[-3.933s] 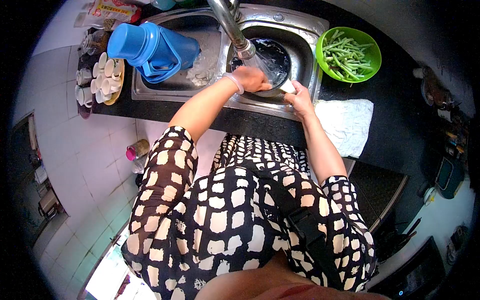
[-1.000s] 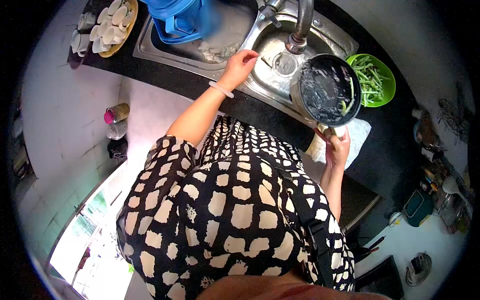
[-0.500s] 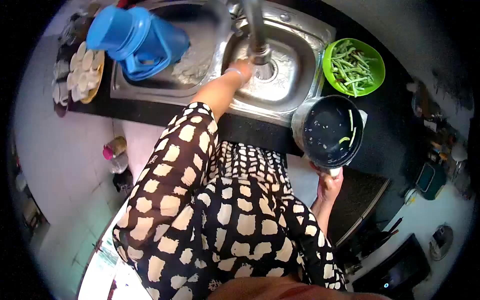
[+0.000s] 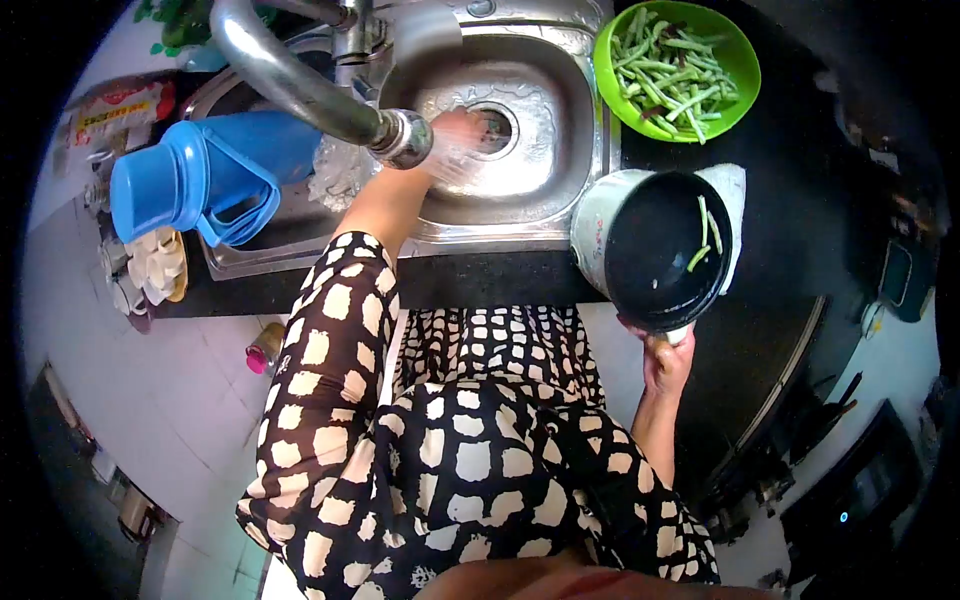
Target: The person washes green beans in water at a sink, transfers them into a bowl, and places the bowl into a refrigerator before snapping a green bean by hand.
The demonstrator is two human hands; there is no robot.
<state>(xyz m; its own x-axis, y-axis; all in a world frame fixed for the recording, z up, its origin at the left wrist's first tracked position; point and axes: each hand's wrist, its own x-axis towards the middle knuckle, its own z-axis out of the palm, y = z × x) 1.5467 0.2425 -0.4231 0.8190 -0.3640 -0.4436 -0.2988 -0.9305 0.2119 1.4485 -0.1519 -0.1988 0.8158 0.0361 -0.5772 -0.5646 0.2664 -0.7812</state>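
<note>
My left hand [image 4: 460, 132] reaches down into the right basin of the steel sink [image 4: 515, 205], beside the drain. Water streams from the tap [image 4: 405, 138] over it, and the spray blurs its fingers. With my right hand [image 4: 668, 362] I grip the short handle of a saucepan [image 4: 655, 265] at the counter's front edge. The pan is pale outside and black inside, tilted towards me. A few cut green bean pieces [image 4: 703, 235] cling to its inner wall. Behind the pan, a green bowl [image 4: 742, 75] holds many cut green beans [image 4: 675, 75].
A blue jug [image 4: 255, 150] lies across the left basin, next to a crumpled clear plastic bag [image 4: 340, 165]. Pale cups [image 4: 158, 262] stand at the counter's left end. A white cloth [image 4: 730, 190] lies beside the pan on the black counter [image 4: 790, 230].
The camera view has shifted, so the tap and jug appear farther left and the bowl higher. My left hand stays near the drain, and my right hand still holds the saucepan.
</note>
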